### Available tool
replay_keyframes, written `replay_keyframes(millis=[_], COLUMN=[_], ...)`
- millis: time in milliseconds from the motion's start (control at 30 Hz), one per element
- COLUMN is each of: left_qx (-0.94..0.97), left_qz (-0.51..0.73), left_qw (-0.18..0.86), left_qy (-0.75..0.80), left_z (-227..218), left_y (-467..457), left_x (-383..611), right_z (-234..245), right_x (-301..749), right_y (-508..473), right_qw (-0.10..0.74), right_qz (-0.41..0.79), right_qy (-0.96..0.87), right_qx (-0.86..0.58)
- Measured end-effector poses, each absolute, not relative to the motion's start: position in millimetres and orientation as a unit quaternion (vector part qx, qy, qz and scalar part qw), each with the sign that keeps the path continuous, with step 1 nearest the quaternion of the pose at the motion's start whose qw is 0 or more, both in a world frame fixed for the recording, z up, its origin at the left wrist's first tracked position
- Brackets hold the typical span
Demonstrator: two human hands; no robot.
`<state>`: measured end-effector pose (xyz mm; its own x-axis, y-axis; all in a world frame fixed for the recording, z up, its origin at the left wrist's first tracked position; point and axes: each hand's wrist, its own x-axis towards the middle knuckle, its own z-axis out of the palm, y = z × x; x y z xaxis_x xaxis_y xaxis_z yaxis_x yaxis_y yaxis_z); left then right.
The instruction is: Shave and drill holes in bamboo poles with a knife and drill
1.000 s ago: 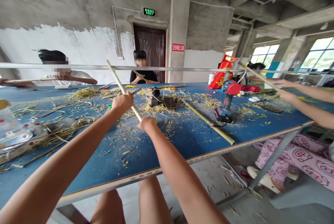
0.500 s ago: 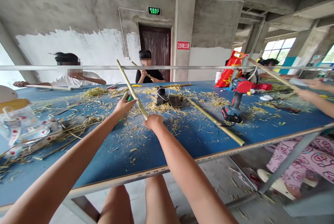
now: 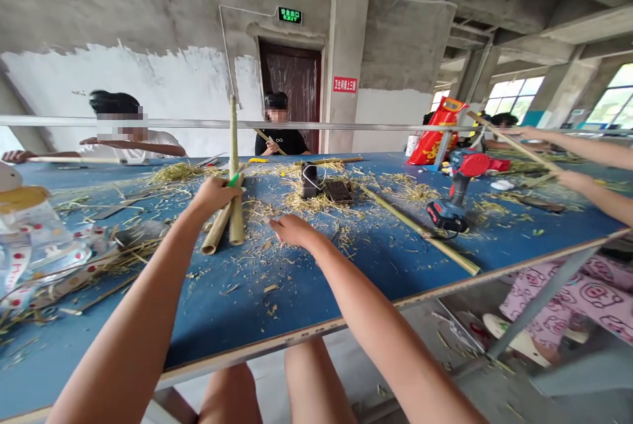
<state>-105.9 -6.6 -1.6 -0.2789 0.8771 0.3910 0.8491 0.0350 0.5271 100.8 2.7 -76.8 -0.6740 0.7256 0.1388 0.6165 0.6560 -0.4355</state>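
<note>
My left hand (image 3: 212, 194) is closed around a pale green bamboo tube (image 3: 234, 140), held almost upright with its cut lower end over the table. A bright green piece (image 3: 233, 180) shows at those fingers; what it belongs to is hidden. Beneath the same hand, a second bamboo tube (image 3: 216, 231) slants with its open end toward me. My right hand (image 3: 294, 230) is apart from both tubes, above the scraps, its fingers partly stretched out. Something whitish shows at its fingertips, too small to name.
Bamboo shavings (image 3: 341, 213) litter the blue table (image 3: 306, 292). A long bamboo pole (image 3: 420, 229) lies beside a cordless drill (image 3: 457, 190). A black object and a phone (image 3: 339, 192) sit mid-table. A metal rail (image 3: 316, 125) crosses beyond. Several other people handle sticks around the table.
My right hand has let go of the bamboo tube's lower end and moved slightly right. The tube has swung from a slant to nearly upright in my left hand, which has shifted left.
</note>
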Motion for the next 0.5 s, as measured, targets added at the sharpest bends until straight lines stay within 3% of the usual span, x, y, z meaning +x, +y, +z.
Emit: replay_keyframes(millis=[167,367,500], left_qx=[0.654,0.633,0.624], left_qz=[0.237,0.138,0.085], left_qw=[-0.039,-0.051,-0.036], left_qy=[0.718,0.760,0.776], left_z=[23.6,7.7,-5.4], left_y=[-36.7,-32.2,-24.2], left_x=[-158.6,-205.8,-230.5], right_z=[-78.8,-76.3,-85.4], right_x=[105.4,142.8,173.7], right_y=[13.7,43.5,58.6], right_qw=[0.200,0.303,0.321], right_qz=[0.116,0.088,0.102], right_qy=[-0.856,-0.710,-0.603], right_qx=[-0.462,-0.630,-0.723])
